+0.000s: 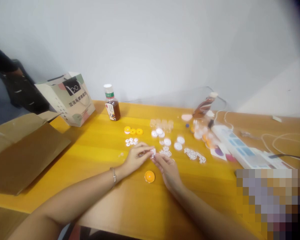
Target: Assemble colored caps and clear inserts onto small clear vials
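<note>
Between the fingertips of both hands is a small white plastic piece (153, 153) with cut-outs. My left hand (138, 157), with a bracelet at the wrist, pinches it from the left. My right hand (168, 168) grips it from the right and below. On the table just beneath the hands sits an orange round cup-like part (149, 176). Beyond my right hand lie flat white cut-out pieces (165, 151), and more such pieces (194, 155) spread to the right. White discs (179, 143) and small white rings (131, 142) rest behind the hands.
Yellow round parts (133, 131) and clear cups (161, 124) stand farther back. A drink bottle (112, 103) stands upright; another bottle (205, 105) leans. At left are a cardboard box (27, 150) and a paper bag (70, 100). A power strip (236, 145) with cables lies right.
</note>
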The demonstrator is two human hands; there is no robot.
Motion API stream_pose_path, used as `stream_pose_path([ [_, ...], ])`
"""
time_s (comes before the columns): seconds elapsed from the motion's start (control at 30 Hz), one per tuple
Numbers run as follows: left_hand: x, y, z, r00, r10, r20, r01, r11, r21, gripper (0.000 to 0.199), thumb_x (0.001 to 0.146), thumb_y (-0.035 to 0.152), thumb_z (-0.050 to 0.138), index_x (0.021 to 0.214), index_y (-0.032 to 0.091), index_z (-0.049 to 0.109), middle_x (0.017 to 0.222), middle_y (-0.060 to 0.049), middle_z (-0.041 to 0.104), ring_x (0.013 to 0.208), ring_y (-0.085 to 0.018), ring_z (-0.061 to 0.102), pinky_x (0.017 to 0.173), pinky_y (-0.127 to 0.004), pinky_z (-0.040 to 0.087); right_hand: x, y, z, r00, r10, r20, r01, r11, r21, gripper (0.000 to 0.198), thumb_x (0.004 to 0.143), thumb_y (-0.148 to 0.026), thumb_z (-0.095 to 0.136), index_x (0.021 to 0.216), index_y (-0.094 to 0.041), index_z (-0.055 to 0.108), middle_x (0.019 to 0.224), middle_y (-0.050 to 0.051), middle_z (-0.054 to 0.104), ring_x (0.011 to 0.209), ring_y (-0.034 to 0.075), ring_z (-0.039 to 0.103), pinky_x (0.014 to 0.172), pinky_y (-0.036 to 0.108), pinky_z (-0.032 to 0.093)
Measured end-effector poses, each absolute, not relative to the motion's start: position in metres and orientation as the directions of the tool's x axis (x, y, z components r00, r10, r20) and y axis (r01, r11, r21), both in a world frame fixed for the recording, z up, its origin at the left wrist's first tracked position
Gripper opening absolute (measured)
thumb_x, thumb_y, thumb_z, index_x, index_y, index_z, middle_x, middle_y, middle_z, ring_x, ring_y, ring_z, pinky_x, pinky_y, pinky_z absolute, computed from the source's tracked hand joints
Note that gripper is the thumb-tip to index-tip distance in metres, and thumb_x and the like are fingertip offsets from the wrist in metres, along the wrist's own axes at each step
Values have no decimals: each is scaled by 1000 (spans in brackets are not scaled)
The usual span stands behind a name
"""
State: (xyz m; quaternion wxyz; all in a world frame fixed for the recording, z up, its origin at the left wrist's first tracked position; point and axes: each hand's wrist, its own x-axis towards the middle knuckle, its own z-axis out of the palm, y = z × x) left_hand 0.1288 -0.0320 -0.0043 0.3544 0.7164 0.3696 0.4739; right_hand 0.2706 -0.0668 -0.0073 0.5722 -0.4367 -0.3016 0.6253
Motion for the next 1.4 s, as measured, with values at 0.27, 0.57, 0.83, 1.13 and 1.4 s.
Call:
stream_pose_path([
  [0.27,129,-31,-5,280,849,448,206,-509,836,23,79,25,56,99,17,64,80,-5,56,71,-12,52,63,-22,43,270,-68,-6,35,977,-212,-470,-171,-866,14,61,-29,72,71,-19,69,77,1,68,76,14,61,86,32,46],
  [0.57,129,-32,-5,272,867,418,184,-474,861,21,77,27,58,94,16,64,80,-5,58,71,-11,53,64,-22,44,268,-68,-6,60,978,-199,-439,-154,-885,15,58,-29,74,68,-20,69,73,0,68,75,14,61,85,34,47],
  [0.83,130,-30,-7,276,943,186,74,-214,974,23,74,32,60,88,13,63,75,-4,64,63,-11,57,59,-21,44,268,-68,-6,41,982,-183,-383,-153,-911,15,59,-30,73,69,-20,69,72,0,68,74,15,61,85,36,46],
  [1.13,130,-30,0,310,937,158,96,-196,976,21,73,31,61,81,12,59,76,-4,63,68,-11,58,62,-21,46,272,-64,-6,-35,984,-176,-255,-179,-950,19,64,-35,68,68,-18,63,69,0,63,69,13,58,79,32,46],
  [1.4,119,-19,9,234,946,225,39,-240,970,20,74,31,60,84,13,56,75,-3,61,67,-10,57,64,-22,45,285,-73,17,-325,946,-23,418,122,-900,52,47,-42,76,87,-21,49,80,2,53,66,15,50,61,29,43],
])
